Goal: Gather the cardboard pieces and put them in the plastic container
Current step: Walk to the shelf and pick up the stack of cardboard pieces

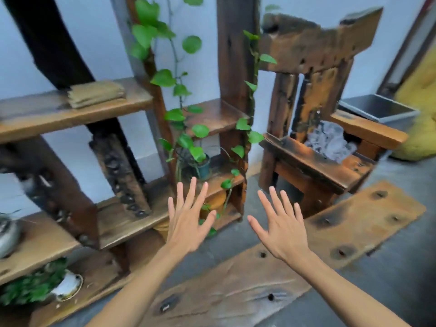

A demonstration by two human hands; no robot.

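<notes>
Hands: left hand (pixel 186 223), right hand (pixel 280 228) outstretched, fingers spread.

Two hands (pixel 186 223) (pixel 280 232), one wooden chair (pixel 313 128), one grey bin (pixel 379 112), one plank (pixel 271 274).

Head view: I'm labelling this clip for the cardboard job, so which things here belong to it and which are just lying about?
Belong to the job:
- stack of flat brownish pieces on the upper shelf, probably cardboard
- grey container behind the chair
- left hand and right hand, both open and empty

Just lying about:
- trailing vine
- small potted plant
- wooden chair with crumpled grey cloth
- wooden plank on the floor
</notes>
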